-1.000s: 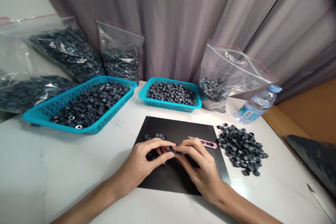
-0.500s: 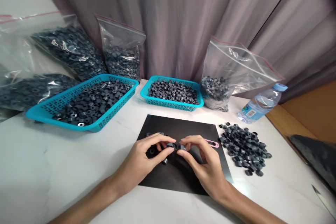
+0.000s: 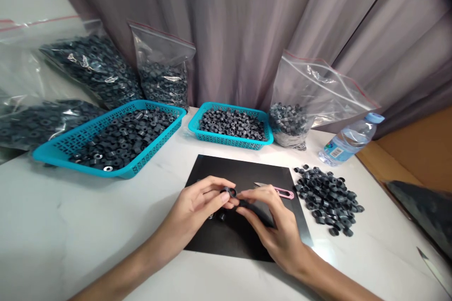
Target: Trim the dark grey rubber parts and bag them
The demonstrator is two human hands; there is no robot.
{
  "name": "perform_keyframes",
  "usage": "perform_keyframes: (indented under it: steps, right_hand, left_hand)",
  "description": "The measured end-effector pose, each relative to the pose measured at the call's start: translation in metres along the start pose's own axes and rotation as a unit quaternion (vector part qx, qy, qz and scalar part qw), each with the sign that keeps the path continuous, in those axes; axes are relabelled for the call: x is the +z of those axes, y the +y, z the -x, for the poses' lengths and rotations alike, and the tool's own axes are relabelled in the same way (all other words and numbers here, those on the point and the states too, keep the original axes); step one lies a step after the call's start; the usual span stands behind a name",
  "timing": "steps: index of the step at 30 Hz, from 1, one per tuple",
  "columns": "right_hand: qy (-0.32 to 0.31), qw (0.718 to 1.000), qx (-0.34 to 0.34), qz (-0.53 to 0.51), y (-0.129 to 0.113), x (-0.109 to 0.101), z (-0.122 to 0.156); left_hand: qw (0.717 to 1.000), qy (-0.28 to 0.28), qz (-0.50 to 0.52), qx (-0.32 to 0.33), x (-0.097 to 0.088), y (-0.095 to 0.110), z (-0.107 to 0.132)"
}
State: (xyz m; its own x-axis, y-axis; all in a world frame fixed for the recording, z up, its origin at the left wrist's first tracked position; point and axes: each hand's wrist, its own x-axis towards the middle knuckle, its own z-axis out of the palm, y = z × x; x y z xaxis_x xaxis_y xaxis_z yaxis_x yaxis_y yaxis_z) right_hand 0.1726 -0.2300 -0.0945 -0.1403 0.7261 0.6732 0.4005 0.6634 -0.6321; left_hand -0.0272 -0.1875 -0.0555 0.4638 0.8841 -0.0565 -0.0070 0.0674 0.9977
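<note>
My left hand (image 3: 203,203) pinches a short black plastic ring (image 3: 232,192) between thumb and fingers, its open end facing up toward me. Close beside it, my right hand (image 3: 273,214) has thumb and forefinger curled toward each other around something small and dark that I cannot make out. Both hands are over a black mat (image 3: 243,244). Under the left hand lie a few loose dark pieces (image 3: 221,216), partly hidden. A pink-handled thread snipper (image 3: 284,193) lies on the mat behind the right hand.
Right of the mat is a heap of black rings (image 3: 328,197). Behind stand two blue baskets (image 3: 129,169) of dark pieces, several zip bags (image 3: 162,80) and a water bottle (image 3: 353,138). A pointed blade-like object (image 3: 425,256) lies at the right edge.
The hands have drawn slightly apart. The ring in my left hand has turned its opening upward, and more of the snipper shows behind my right hand.
</note>
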Motion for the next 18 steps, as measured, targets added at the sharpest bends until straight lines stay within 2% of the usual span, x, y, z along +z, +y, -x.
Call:
perform_keyframes:
  steps: [5,11,18]
  right_hand:
    - [-0.008,1.000,-0.018,0.019,0.000,0.000,-0.001]
    - [-0.029,0.999,-0.020,0.012,0.003,0.002,0.005]
    - [-0.042,0.997,-0.067,0.025,0.006,0.003,0.009]
  left_hand:
    - [0.999,-0.006,0.012,-0.050,0.001,0.006,0.002]
    - [0.998,-0.011,0.013,-0.058,-0.004,0.000,0.002]
    - [0.982,-0.020,0.130,-0.138,0.003,0.004,0.012]
